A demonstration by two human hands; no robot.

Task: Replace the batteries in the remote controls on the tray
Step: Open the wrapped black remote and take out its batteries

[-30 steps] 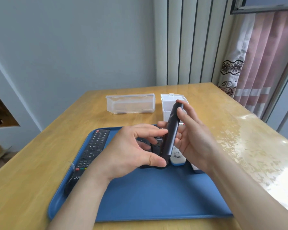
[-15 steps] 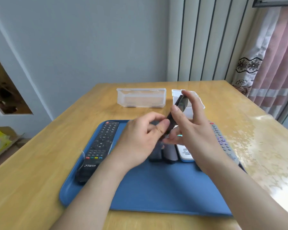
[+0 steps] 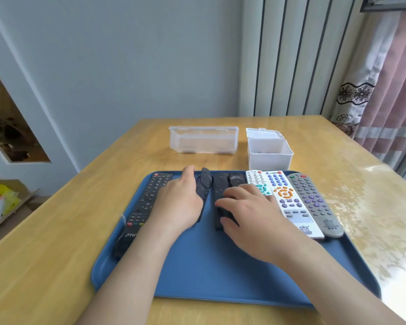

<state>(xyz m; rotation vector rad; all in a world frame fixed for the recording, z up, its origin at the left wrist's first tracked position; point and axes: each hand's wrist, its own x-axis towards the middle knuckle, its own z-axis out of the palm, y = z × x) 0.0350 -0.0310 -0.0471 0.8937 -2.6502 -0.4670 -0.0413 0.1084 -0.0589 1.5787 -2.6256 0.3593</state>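
Presses the left grip [image 3: 181, 202], fingers straight, against the slim dark remote [image 3: 203, 188] at frame centre on the blue tray [image 3: 220, 277]. Rests the right grip [image 3: 251, 212], fingers spread wide and relaxed, over two black remotes [image 3: 219, 184] beside it.

Tray [image 3: 220, 273]: on table [image 3: 56, 266], at near edge.
Remotes [image 3: 285, 195]: side by side on tray's far half, lengths running near to far.
Long box [image 3: 203, 140]: on table behind tray.
Small box [image 3: 268, 153]: right of long box, just behind tray.
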